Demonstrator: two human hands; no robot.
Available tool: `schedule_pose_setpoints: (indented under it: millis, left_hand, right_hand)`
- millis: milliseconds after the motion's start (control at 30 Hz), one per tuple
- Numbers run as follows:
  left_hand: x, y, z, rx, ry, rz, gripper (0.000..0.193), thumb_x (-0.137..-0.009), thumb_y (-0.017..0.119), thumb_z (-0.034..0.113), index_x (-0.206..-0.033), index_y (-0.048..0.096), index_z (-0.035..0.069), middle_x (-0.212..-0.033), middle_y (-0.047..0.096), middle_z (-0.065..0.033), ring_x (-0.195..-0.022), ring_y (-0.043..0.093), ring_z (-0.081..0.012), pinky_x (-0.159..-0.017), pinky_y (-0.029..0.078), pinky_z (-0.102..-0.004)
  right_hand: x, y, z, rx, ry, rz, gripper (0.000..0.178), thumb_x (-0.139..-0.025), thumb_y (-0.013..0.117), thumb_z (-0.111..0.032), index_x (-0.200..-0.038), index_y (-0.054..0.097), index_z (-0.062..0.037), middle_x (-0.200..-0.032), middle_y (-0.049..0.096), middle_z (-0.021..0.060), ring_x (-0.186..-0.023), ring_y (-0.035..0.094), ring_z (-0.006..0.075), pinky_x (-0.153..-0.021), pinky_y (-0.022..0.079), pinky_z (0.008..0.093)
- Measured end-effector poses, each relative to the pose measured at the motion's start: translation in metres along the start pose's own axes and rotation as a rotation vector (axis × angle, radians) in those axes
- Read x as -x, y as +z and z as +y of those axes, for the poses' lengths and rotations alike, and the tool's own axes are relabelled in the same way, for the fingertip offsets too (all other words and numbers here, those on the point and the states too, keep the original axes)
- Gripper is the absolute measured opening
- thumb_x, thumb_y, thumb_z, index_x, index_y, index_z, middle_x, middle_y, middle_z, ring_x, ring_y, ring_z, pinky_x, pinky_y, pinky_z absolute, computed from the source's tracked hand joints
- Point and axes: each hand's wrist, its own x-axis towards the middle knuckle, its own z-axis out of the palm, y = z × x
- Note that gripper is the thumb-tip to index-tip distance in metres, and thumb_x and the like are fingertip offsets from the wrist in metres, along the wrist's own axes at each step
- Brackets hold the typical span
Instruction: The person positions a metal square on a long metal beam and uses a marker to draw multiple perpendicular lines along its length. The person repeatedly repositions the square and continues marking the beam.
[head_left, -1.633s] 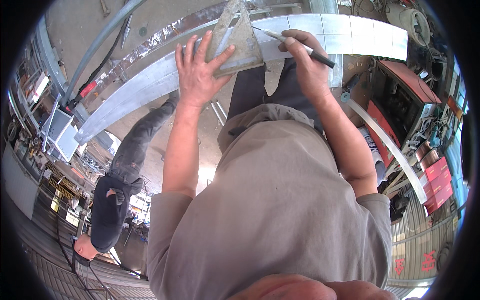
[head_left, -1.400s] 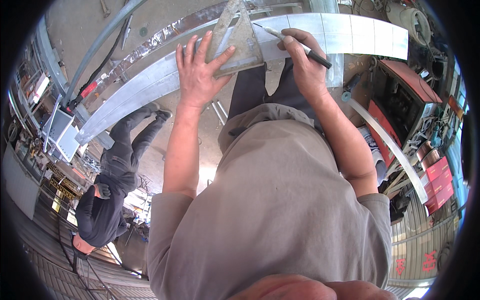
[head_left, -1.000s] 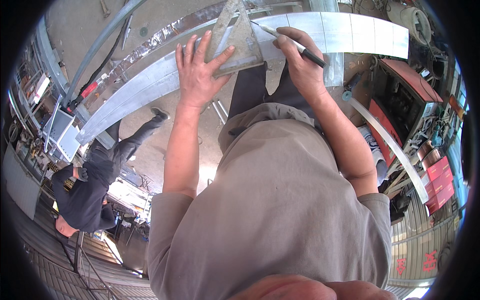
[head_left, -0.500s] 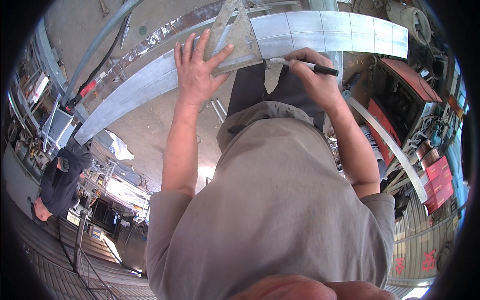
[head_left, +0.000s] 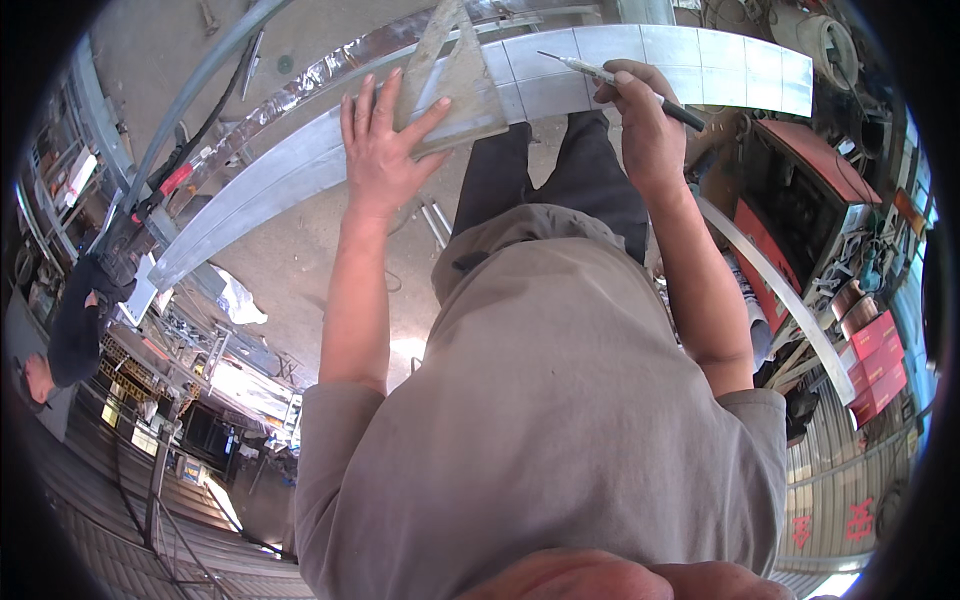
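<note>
A long curved strip of silvery sheet metal (head_left: 725,68) lies across in front of me, with thin dark lines drawn crosswise and one running along it. On it rests a worn triangular set square (head_left: 480,98). My left hand (head_left: 385,150) lies over the square's left side, fingers spread, the thumb and forefinger on the plate. My right hand (head_left: 650,125) grips a marker pen (head_left: 590,70) with a dark rear end and a pale front. Its thin tip points left above the strip, to the right of the square; whether it touches the metal I cannot tell.
A red-and-black machine (head_left: 800,200) stands at the right, near a curved metal bar (head_left: 790,290) and red boxes (head_left: 880,370). A foil-like strip (head_left: 310,75) runs beyond the sheet. At the left, another person in dark clothes (head_left: 80,320) is beside a workbench cluttered with tools.
My left hand and the set square have shifted slightly left along the strip. My right hand has risen, lifting the pen from the square's corner. The other person has moved further left.
</note>
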Motion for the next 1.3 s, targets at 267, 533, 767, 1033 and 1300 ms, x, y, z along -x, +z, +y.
schedule_pose_setpoints:
  millis: [267,533,767,1033,1300]
  left_hand:
    - [0.026,-0.02,-0.037,-0.011,-0.027,-0.018,0.083,-0.062,0.099,0.03,-0.14,0.072,0.044,-0.172,0.039,-0.0083,-0.161,0.03,-0.0401,-0.131,0.018,-0.0642]
    - [0.027,-0.017,-0.039,-0.033,-0.011,-0.022,0.086,-0.061,0.099,0.028,-0.14,0.072,0.045,-0.171,0.041,-0.0053,-0.16,0.032,-0.0367,-0.131,0.019,-0.064]
    - [0.028,-0.018,-0.042,0.002,-0.007,-0.027,0.084,-0.061,0.098,0.027,-0.138,0.073,0.046,-0.17,0.043,-0.0062,-0.159,0.035,-0.0365,-0.131,0.019,-0.0633]
    - [0.028,-0.019,-0.043,0.016,0.009,-0.023,0.082,-0.061,0.098,0.023,-0.137,0.074,0.044,-0.17,0.044,-0.0092,-0.158,0.038,-0.0369,-0.13,0.021,-0.0633]
    - [0.029,-0.018,-0.045,0.006,0.019,-0.019,0.082,-0.061,0.098,0.022,-0.136,0.075,0.044,-0.169,0.044,-0.0086,-0.157,0.038,-0.0359,-0.13,0.022,-0.0627]
  right_hand:
    - [-0.002,0.0,0.009,-0.085,-0.025,0.018,0.032,-0.104,0.062,-0.018,-0.124,0.068,0.0065,-0.107,0.072,0.0141,-0.098,0.067,0.0222,-0.099,0.05,0.0375]
    - [-0.007,-0.004,0.014,-0.028,-0.047,0.031,0.03,-0.104,0.061,-0.016,-0.122,0.068,0.0068,-0.099,0.072,0.0137,-0.096,0.067,0.0211,-0.099,0.05,0.0362]
    - [-0.007,-0.003,0.016,-0.023,-0.07,0.03,0.032,-0.103,0.061,-0.024,-0.119,0.075,-0.0006,-0.092,0.073,0.0079,-0.093,0.065,0.0143,-0.09,0.049,0.03]
    - [-0.006,-0.007,0.013,0.031,-0.046,0.018,0.031,-0.106,0.059,-0.017,-0.124,0.068,0.0061,-0.096,0.072,0.0136,-0.098,0.067,0.0208,-0.103,0.049,0.0371]
    - [-0.006,-0.006,0.012,0.029,-0.056,0.018,0.031,-0.105,0.059,-0.017,-0.123,0.069,0.006,-0.097,0.073,0.0135,-0.098,0.067,0.0207,-0.1,0.049,0.0359]
